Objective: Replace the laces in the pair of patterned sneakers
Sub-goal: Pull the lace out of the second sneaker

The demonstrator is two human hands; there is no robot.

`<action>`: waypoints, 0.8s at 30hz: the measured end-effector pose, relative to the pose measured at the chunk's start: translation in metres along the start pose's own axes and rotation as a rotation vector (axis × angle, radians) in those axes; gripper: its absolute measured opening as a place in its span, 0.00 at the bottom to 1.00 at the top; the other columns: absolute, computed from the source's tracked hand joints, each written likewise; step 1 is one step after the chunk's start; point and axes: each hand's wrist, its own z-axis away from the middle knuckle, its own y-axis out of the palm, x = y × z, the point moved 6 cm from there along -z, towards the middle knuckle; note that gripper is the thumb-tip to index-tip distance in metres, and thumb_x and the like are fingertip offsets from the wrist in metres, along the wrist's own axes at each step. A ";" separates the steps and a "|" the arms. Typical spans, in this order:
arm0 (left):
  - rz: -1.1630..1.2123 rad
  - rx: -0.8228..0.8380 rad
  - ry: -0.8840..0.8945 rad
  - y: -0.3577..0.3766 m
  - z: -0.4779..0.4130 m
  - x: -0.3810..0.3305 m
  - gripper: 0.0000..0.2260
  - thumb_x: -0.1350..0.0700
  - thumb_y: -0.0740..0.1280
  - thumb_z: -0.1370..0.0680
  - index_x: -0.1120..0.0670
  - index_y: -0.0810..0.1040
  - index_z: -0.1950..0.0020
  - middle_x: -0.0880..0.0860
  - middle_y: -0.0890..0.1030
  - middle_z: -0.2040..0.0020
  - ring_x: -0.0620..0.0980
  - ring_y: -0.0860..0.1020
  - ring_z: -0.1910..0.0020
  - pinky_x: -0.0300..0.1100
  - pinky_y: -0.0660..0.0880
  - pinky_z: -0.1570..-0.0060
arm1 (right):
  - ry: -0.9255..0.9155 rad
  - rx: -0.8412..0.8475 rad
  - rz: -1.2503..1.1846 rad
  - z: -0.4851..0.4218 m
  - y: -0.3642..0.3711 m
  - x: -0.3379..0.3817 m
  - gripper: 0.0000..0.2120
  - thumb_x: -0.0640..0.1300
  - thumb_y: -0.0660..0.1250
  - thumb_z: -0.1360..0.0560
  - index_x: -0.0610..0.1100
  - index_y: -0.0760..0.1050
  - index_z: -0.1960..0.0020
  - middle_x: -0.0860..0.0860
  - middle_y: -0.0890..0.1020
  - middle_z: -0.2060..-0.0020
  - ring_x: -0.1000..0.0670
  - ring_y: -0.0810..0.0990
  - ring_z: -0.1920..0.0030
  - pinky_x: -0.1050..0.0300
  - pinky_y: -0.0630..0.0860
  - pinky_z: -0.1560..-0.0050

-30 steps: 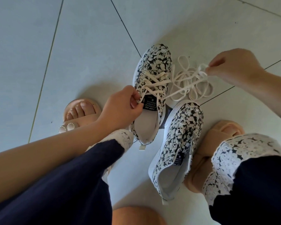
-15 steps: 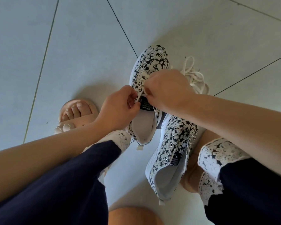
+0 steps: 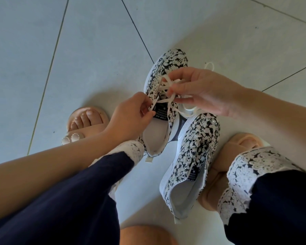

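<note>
Pulled back to the right of the laced sneaker point(image 3: 168, 64) since half a second ago, right hand point(image 3: 201, 89) now off the tongue. Thumb and forefinger pinching the cream lace point(image 3: 164, 100) above the upper eyelets, other fingers loosely spread. Left hand point(image 3: 131, 112) just left of that sneaker's tongue, fingertips closed on the lace's other end.

Stands on the tiled floor point(image 3: 78, 50), toe away from the person and heel near, long axis running near to far with a slight lean to the right. Second sneaker point(image 3: 198, 142) just right of the laced one and nearer, on much the same heading, eyelets bare. Slack lace looped on the floor right of the laced sneaker, partly hidden behind the right hand.

Probably mid-threading on the first shoe, with the upper rows being crossed. Next, likely: feed a tip through the next free eyelet, draw both sides even, keep the crossings flat, then start on the bare shoe.
</note>
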 end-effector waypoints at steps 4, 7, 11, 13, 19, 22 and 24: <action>-0.009 -0.004 -0.006 -0.001 0.001 0.003 0.07 0.56 0.67 0.26 0.48 0.69 0.54 0.41 0.72 0.66 0.36 0.71 0.67 0.20 0.64 0.64 | 0.111 -0.044 -0.136 0.004 -0.007 0.010 0.08 0.31 0.60 0.27 0.38 0.74 0.51 0.49 0.78 0.70 0.57 0.71 0.77 0.60 0.77 0.68; -0.011 -0.005 0.000 -0.001 0.001 0.001 0.07 0.56 0.67 0.26 0.48 0.69 0.54 0.41 0.72 0.66 0.36 0.70 0.67 0.20 0.64 0.64 | 0.124 -0.291 -0.075 0.005 -0.043 0.024 0.09 0.33 0.59 0.26 0.41 0.76 0.54 0.49 0.77 0.69 0.58 0.69 0.76 0.64 0.73 0.72; -0.023 -0.001 0.004 0.000 0.001 0.001 0.07 0.56 0.67 0.26 0.48 0.69 0.54 0.40 0.71 0.66 0.35 0.70 0.67 0.19 0.63 0.64 | -0.135 -0.312 0.792 0.008 -0.034 0.015 0.07 0.39 0.66 0.26 0.50 0.77 0.58 0.56 0.76 0.66 0.62 0.70 0.75 0.73 0.66 0.73; -0.024 -0.005 0.002 0.000 0.001 0.002 0.07 0.56 0.67 0.26 0.48 0.69 0.54 0.40 0.72 0.66 0.35 0.70 0.67 0.19 0.63 0.64 | -0.168 -0.189 0.963 0.006 -0.010 -0.003 0.02 0.45 0.69 0.27 0.49 0.76 0.54 0.57 0.76 0.65 0.64 0.73 0.73 0.76 0.67 0.71; -0.029 0.000 0.007 0.001 0.001 0.002 0.07 0.57 0.67 0.26 0.49 0.69 0.54 0.40 0.72 0.66 0.36 0.70 0.66 0.21 0.63 0.63 | -0.294 -0.236 1.413 0.002 0.005 -0.011 0.10 0.53 0.64 0.24 0.47 0.77 0.54 0.53 0.78 0.57 0.51 0.78 0.57 0.51 0.76 0.49; -0.029 0.000 0.007 0.001 0.001 0.002 0.07 0.57 0.67 0.26 0.49 0.69 0.54 0.40 0.71 0.66 0.36 0.70 0.67 0.21 0.64 0.63 | -0.347 -0.271 1.405 0.005 0.003 -0.006 0.10 0.51 0.65 0.25 0.47 0.77 0.49 0.51 0.79 0.53 0.50 0.78 0.52 0.53 0.73 0.45; -0.035 0.005 0.009 0.002 0.001 0.001 0.07 0.57 0.67 0.26 0.49 0.69 0.54 0.40 0.71 0.66 0.37 0.70 0.66 0.23 0.64 0.63 | -0.465 -0.323 1.389 0.008 0.006 -0.002 0.10 0.47 0.68 0.26 0.48 0.77 0.46 0.49 0.77 0.53 0.49 0.76 0.52 0.55 0.70 0.49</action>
